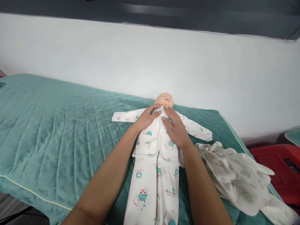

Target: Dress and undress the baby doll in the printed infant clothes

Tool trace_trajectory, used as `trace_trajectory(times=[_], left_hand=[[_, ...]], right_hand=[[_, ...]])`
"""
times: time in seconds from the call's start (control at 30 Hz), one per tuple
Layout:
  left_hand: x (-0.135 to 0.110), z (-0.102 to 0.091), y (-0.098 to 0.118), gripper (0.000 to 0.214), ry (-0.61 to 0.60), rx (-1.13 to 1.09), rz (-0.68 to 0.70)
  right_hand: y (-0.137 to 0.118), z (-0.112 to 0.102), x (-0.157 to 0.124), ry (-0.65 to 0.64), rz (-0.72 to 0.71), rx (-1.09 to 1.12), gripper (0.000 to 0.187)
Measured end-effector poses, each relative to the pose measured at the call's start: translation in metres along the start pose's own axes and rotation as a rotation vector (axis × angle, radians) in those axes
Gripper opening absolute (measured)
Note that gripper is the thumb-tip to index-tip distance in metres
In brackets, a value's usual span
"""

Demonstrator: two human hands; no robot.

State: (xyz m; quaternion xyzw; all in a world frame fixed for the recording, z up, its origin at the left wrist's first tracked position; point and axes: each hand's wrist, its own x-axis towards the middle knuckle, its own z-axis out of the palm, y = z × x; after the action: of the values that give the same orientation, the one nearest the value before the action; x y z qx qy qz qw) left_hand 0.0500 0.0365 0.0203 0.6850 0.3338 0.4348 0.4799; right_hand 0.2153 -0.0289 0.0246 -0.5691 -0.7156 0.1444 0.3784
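1. Past both hands, the bed meets a pale wall, with a dark panel above it. To the left of the left hand, bare green quilting spreads wide.
2. To the right of the right hand, crumpled clothes lie near the forearm, which partly covers them; farther right is a red chair.
3. Under the palms is the top on the doll; the hands hide parts of its collar and chest.
4. The left hand and right hand lie open, fingers pointing away from the person and slanting inward. Whether any fingertip pinches cloth cannot be told.
5. The doll lies face up between the forearms, head just beyond the fingers, its length running back toward the person. Its sleeves spread outward past each hand; the trousers extend nearer the person.
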Motion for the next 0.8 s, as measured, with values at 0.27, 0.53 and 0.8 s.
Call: trace_trajectory(times=[0.27,0.53,0.8], left_hand=[[-0.002,-0.001,-0.002,0.035,0.010,0.007,0.013],[-0.004,-0.002,0.003,0.031,-0.003,0.115,0.048],[-0.005,0.001,0.009,0.035,0.015,0.360,0.064]], right_hand=[[-0.004,0.000,0.004,0.059,-0.002,-0.074,0.047],[0.001,0.002,0.004,0.081,0.102,0.062,0.050],[0.004,0.001,0.001,0.085,0.161,0.185,0.050]])
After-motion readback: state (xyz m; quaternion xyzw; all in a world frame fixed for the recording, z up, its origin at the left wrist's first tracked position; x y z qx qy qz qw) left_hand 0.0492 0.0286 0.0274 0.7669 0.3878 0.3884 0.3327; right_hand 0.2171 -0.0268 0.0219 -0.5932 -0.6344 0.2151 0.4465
